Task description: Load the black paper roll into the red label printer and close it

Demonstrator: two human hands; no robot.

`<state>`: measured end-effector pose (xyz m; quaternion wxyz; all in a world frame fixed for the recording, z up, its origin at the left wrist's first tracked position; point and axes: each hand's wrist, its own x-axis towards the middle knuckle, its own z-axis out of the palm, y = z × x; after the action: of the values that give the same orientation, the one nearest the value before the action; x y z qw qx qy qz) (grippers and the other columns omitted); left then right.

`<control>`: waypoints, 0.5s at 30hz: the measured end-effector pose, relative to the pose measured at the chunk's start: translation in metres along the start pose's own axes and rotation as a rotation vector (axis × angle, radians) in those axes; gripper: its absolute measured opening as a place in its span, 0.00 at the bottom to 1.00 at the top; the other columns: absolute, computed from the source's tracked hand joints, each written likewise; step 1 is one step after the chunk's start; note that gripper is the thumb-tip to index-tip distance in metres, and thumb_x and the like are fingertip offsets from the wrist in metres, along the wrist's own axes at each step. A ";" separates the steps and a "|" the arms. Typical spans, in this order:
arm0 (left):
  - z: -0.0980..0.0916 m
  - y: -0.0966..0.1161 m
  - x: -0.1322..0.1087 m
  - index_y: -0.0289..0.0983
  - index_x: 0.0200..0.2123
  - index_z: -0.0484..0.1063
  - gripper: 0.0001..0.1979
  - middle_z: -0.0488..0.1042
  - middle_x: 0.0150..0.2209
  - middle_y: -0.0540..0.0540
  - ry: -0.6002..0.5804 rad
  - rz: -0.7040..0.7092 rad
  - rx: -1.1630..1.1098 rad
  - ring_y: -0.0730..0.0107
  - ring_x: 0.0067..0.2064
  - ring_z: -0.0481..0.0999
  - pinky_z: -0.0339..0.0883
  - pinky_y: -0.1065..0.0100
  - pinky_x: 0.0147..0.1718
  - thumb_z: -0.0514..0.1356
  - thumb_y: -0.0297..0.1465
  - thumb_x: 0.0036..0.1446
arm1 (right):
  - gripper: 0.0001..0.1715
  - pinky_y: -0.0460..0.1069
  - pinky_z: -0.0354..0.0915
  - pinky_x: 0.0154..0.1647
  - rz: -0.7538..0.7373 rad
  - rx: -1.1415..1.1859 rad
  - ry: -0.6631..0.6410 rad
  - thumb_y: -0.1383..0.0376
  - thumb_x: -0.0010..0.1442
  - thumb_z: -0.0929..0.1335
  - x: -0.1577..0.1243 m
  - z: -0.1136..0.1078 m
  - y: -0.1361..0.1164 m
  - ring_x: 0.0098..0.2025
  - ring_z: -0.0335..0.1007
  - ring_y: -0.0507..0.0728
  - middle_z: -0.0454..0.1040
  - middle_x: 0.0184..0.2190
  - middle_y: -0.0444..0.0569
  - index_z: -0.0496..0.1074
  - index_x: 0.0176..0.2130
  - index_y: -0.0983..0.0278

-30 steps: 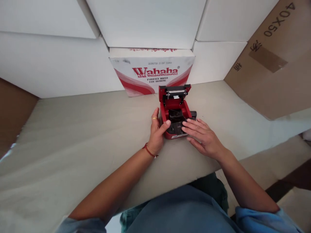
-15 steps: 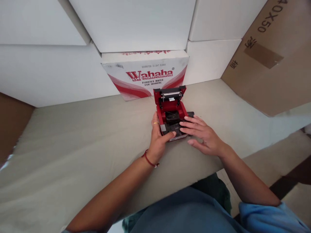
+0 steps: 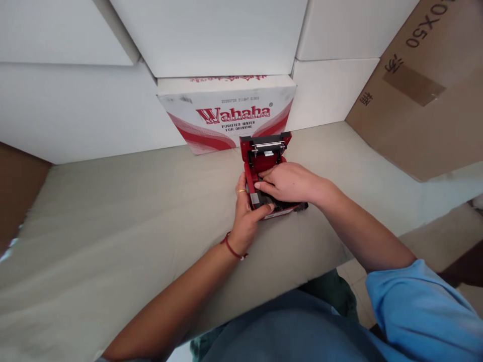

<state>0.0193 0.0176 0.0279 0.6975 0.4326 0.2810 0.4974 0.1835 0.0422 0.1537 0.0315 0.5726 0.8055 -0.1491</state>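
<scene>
A small red and black printer rests on the cloth-covered table with its lid raised. A dark roller and a metal bar show inside the lid. Along its left side and front edge, my left hand grips the body, thumb over the front. My right hand reaches into the compartment with fingers bent and pointing left. It covers most of the inside, and what its fingers hold, if anything, is hidden. A dark piece pokes out at the printer's front right corner.
A Wahaha water carton stands right behind the printer, against stacked white boxes. A large brown carton leans at the right, and a brown box side shows at the left. The table's near edge runs by my body.
My right hand has moved up and left from the printer's right front into its compartment, covering the dark roll seen there before. My left hand keeps its grip. The lid stays raised.
</scene>
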 end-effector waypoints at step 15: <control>-0.009 -0.013 0.006 0.53 0.80 0.59 0.58 0.66 0.78 0.45 -0.033 0.128 0.102 0.38 0.81 0.61 0.54 0.40 0.83 0.80 0.37 0.49 | 0.49 0.62 0.72 0.75 0.106 0.919 0.842 0.24 0.71 0.62 0.025 0.023 0.086 0.66 0.83 0.64 0.88 0.59 0.52 0.87 0.59 0.57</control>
<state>0.0200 0.0248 0.0120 0.6458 0.4930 0.2662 0.5187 0.2519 0.0847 0.1089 -0.5309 0.5763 0.5730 -0.2402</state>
